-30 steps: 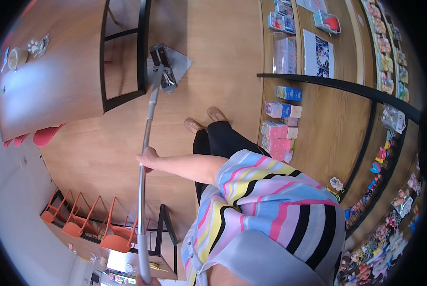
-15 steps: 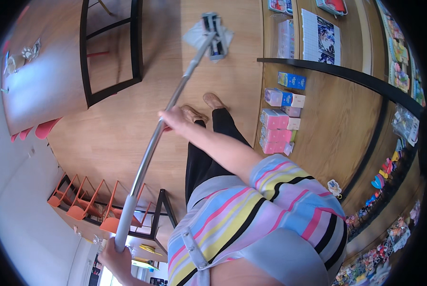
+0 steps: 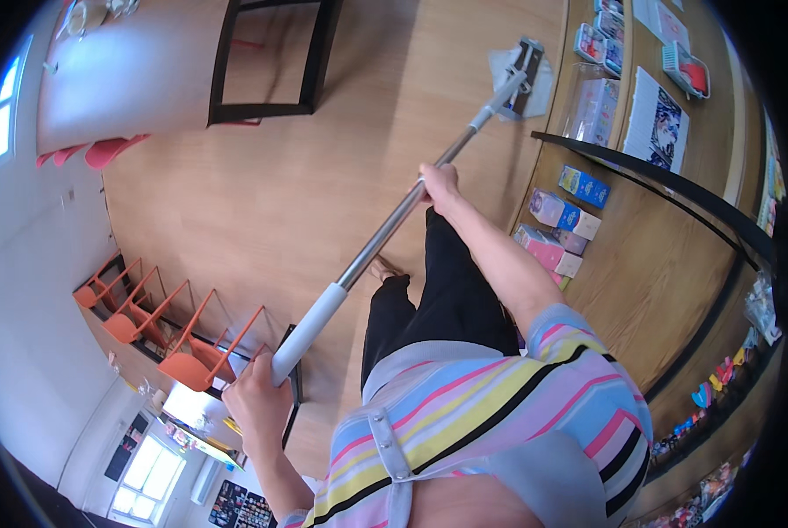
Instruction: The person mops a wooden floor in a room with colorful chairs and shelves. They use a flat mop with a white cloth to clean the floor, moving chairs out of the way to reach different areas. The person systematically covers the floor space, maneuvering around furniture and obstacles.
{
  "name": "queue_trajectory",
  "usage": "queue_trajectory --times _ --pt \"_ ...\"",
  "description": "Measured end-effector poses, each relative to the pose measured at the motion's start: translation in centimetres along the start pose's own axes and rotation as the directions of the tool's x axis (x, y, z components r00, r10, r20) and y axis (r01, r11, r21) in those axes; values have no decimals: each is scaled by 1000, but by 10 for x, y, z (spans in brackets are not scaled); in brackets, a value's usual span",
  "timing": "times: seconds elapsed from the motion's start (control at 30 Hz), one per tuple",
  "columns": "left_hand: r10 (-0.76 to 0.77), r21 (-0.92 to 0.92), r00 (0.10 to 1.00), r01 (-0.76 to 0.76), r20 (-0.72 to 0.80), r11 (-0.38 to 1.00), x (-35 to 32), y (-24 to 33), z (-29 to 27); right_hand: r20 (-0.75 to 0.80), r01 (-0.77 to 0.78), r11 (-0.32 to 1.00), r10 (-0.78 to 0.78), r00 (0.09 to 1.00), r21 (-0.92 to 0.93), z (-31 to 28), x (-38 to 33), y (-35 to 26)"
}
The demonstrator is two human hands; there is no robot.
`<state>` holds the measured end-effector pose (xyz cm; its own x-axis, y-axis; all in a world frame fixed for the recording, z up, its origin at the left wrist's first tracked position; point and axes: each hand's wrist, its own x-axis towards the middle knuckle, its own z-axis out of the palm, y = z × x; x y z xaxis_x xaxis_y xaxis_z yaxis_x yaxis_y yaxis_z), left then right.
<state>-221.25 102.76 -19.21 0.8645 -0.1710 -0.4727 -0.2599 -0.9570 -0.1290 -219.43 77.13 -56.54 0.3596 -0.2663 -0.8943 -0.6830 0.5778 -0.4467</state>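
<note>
A flat mop (image 3: 385, 233) with a silver pole and pale grey grip runs diagonally across the head view. My left hand (image 3: 260, 400) is closed round the top end of the grey grip, low at the left. Further down the pole, my right hand (image 3: 440, 187) wraps round the metal part near the middle. The mop head (image 3: 524, 77) lies on the wooden floor (image 3: 235, 211) at the far right, beside the base of the shelving. A white cloth (image 3: 539, 88) sticks out from under its dark plate.
Wooden shelving (image 3: 658, 255) with a black metal frame stands along the right, holding small boxes (image 3: 585, 185) and baskets (image 3: 686, 69). A table (image 3: 139, 70) with black legs is at the far left. Orange chairs (image 3: 191, 370) stand near the white wall (image 3: 33, 290).
The mop head has moved right, close to the shelving. Both hands have shifted right with the pole, which tilts more toward the right. My body and view have turned and stepped.
</note>
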Motion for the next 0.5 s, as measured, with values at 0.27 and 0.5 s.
queue_trajectory --times 0.27,0.5 --pt "-279 -160 957 288 79 944 -113 -115 80 158 59 970 -22 987 -235 165 -58 78" --pt "-421 -171 873 467 247 867 -234 -245 158 233 109 898 -8 972 -425 266 -136 244"
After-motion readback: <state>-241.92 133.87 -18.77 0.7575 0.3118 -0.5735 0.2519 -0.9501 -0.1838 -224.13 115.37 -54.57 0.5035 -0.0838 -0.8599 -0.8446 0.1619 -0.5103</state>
